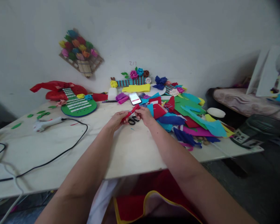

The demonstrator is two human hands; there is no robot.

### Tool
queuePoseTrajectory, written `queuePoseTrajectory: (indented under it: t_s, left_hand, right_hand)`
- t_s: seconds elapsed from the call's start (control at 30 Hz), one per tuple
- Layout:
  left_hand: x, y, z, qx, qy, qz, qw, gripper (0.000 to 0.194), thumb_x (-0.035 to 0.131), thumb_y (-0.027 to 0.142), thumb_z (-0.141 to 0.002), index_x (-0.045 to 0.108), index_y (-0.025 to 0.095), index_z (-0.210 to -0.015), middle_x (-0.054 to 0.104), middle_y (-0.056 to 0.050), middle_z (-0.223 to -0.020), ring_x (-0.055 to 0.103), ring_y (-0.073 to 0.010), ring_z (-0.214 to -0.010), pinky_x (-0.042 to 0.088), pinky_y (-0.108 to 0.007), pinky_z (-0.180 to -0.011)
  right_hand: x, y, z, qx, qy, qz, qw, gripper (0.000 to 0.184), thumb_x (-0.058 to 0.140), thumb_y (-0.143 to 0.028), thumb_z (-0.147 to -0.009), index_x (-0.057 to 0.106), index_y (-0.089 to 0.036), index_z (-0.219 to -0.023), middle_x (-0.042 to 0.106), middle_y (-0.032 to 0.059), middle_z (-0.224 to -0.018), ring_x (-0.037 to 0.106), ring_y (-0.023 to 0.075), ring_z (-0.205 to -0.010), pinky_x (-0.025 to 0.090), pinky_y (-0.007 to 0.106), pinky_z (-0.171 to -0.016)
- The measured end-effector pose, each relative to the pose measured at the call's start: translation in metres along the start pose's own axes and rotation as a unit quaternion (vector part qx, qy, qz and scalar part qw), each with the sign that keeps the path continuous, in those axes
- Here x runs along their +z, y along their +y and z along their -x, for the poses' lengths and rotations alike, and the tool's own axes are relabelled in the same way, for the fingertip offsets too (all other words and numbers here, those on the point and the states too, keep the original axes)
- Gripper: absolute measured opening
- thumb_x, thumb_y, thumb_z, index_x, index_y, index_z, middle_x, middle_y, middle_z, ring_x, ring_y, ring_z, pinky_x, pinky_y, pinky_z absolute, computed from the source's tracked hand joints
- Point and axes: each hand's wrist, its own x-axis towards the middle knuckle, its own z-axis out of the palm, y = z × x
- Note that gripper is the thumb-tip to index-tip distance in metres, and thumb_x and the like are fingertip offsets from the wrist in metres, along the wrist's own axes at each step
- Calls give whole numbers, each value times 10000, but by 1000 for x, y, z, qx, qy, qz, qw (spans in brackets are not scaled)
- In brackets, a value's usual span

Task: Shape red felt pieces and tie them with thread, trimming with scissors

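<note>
Between my two hands, above the middle of the table, is a narrow strip of red crepe paper (132,112). My left hand (119,119) is closed on its lower left end. At the upper right end, the fingers of my right hand (144,114) pinch it. Scissors with black handles (132,121) lie on the table just under the strip; their blades are hidden behind the paper and fingers. Beyond my hands rests a phone (135,99) with a lit screen. A folded purple paper piece (122,98) lies to its left.
A glue gun (46,124) with a black cord (79,141) lies at left, near green paper leaves (16,126). Behind it sits a green and red guitar-shaped craft (81,107). Coloured paper scraps (191,116) pile up at right, beside a large glass jar (252,132).
</note>
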Motion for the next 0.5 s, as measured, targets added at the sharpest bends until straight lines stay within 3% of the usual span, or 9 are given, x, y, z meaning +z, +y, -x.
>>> queuePoseTrajectory:
  t_s: [0.17,0.37,0.5]
  left_hand:
    - [6,4,3,-2,15,-41,999,303,641,432,-686,570,137,-692,473,29,-490,376,-53,-407,464,-245,-521]
    - [6,3,2,11,7,-64,998,342,626,468,-692,544,138,-650,453,34,-483,379,-56,-417,477,-256,-527]
    - [4,0,-1,11,2,-68,998,358,622,485,-687,551,137,-646,452,30,-481,374,-56,-409,475,-255,-512]
  right_hand:
    - [1,-1,0,1,28,37,999,196,546,-208,-578,588,-143,-758,483,-58,-477,360,52,-370,233,189,-332]
    - [1,0,-2,-24,65,86,994,339,529,-153,-553,578,-188,-886,490,-68,-550,411,63,-454,263,164,-347]
    - [2,0,-1,-24,59,101,993,243,538,-176,-564,594,-184,-800,476,-61,-534,405,66,-457,267,166,-344]
